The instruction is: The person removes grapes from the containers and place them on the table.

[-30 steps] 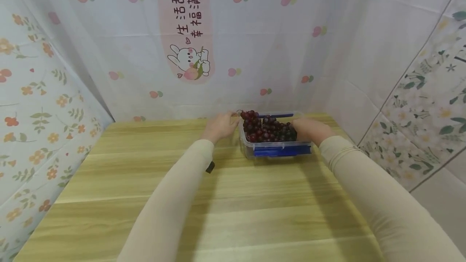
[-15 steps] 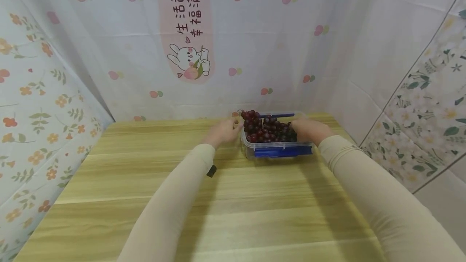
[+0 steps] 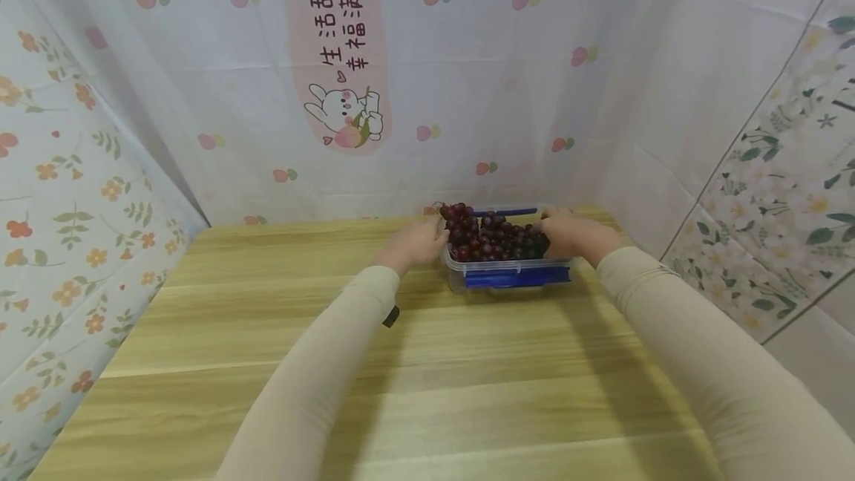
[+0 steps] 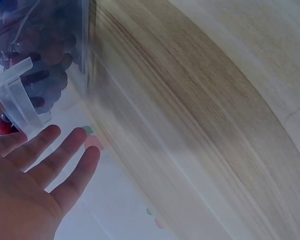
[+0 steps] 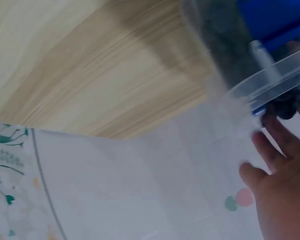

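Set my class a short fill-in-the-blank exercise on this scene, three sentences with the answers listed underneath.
1. The latch on the near side of the clear container is coloured ____.
2. In the head view, the right hand is at the container's ____ end, not its left one.
3. In the head view, the printed rabbit appears to the ____ of the grapes.

Missing words: blue; right; left.

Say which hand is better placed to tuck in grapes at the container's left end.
The left hand, probably: its fingers are spread beside those grapes; the right hand is at the opposite end of the plastic container.
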### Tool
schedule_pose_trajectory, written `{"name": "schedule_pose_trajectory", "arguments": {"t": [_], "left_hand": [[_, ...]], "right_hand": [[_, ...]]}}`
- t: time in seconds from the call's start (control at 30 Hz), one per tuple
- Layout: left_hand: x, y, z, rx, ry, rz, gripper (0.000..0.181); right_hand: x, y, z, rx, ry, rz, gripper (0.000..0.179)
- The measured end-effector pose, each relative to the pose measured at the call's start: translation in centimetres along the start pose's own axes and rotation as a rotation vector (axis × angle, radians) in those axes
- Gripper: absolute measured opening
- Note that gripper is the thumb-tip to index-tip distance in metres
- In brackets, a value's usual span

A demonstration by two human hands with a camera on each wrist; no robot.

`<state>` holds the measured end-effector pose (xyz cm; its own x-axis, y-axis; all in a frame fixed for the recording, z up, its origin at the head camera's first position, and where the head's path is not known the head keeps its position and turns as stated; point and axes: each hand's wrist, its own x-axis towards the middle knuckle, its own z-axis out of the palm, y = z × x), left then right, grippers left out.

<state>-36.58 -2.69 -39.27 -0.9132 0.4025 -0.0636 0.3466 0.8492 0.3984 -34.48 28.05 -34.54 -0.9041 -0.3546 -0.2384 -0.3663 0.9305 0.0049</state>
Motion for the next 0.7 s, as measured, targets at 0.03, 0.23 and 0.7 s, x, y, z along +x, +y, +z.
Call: {"name": "schedule_pose_trajectory", "arguments": {"t": [0.03,0.23,0.7], "left_hand": [[0.0,0.0,0.0,0.009,0.005,-0.001,0.064],[0.2,0.2,0.1,0.012,0.020,-0.016,0.064],[0.7,0.8,-0.1,-0.022,0.074,-0.084,0.069]], "right_hand": [[0.0,0.4,0.2,-0.004,0.015,0.007,0.068],[-0.7,2.2,1.4,0.136,-0.027,0.066,0.098],[-1.1,4.4,5.6,0.553,0.076,0.089,0.131]]}}
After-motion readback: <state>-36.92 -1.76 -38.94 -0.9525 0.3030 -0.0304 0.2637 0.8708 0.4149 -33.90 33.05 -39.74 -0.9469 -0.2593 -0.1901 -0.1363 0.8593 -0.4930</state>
